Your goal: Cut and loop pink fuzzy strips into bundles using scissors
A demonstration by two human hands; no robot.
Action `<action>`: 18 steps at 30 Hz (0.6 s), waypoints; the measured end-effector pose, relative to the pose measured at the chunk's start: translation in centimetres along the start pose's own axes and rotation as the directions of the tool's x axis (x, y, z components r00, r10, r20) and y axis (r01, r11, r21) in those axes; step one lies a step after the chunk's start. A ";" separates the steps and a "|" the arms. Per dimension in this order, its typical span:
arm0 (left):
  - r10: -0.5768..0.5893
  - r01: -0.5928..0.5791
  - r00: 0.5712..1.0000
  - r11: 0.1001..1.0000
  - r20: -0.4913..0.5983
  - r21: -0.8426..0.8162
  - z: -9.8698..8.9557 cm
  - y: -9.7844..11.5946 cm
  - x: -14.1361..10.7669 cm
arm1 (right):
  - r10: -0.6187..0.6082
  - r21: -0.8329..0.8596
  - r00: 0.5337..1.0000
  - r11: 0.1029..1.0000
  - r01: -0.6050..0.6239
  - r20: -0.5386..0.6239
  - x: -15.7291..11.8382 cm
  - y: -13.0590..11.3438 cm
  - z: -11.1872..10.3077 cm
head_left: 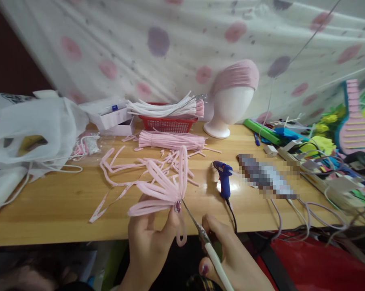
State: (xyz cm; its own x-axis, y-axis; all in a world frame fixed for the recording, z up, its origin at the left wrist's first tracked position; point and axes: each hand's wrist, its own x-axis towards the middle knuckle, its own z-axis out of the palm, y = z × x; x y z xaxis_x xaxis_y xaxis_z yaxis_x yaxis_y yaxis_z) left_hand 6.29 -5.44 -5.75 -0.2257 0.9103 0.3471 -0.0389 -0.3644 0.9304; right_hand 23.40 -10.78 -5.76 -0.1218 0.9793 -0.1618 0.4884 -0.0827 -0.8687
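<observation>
The pink loops [171, 190] look light and bendy, best held where they meet, as the left hand [150, 238] pinches; the right hand [231, 250] grips scissors [203, 233].

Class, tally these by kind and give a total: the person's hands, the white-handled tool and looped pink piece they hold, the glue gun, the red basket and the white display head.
Hands: 2 (left hand, right hand)
White-handled tool: 1
Looped pink piece: 1
Glue gun: 1
Red basket: 1
White display head: 1
Total: 7
</observation>
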 end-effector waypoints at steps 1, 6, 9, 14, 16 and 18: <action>0.048 -0.049 0.999 0.998 0.009 0.042 -0.1 -0.3 -0.1 | 0.007 -0.009 1.000 1.000 -0.007 0.006 0.0 -0.1 0.0; 0.329 -0.341 0.940 0.918 0.091 0.203 -0.9 -1.4 0.3 | 0.047 -0.007 0.998 0.999 -0.047 0.034 0.2 -0.2 -0.1; 0.517 -0.571 0.820 0.765 0.244 0.298 -1.7 -1.5 1.2 | 0.034 0.001 0.998 0.999 -0.034 0.045 0.2 -0.3 -0.1; 0.663 -0.723 0.688 0.590 0.295 0.360 -2.4 -1.2 2.0 | -0.031 0.082 0.999 0.996 0.029 0.031 -0.1 0.1 -0.1; 0.671 -0.718 0.691 0.594 0.269 0.363 -2.2 -1.1 1.9 | -0.054 0.103 0.998 0.993 0.052 0.023 -0.3 0.4 0.0; 0.673 -0.705 0.703 0.617 0.230 0.351 -1.9 -1.2 1.6 | -0.081 0.065 0.997 0.995 0.082 -0.010 -0.4 0.6 0.2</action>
State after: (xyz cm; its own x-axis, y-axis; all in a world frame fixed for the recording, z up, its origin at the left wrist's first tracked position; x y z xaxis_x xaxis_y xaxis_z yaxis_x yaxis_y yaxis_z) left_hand 4.08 -3.91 -6.50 0.0386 0.4398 0.8973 0.4763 -0.7974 0.3704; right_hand 23.55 -11.26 -6.34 -0.1528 0.9845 -0.0863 0.4200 -0.0143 -0.9074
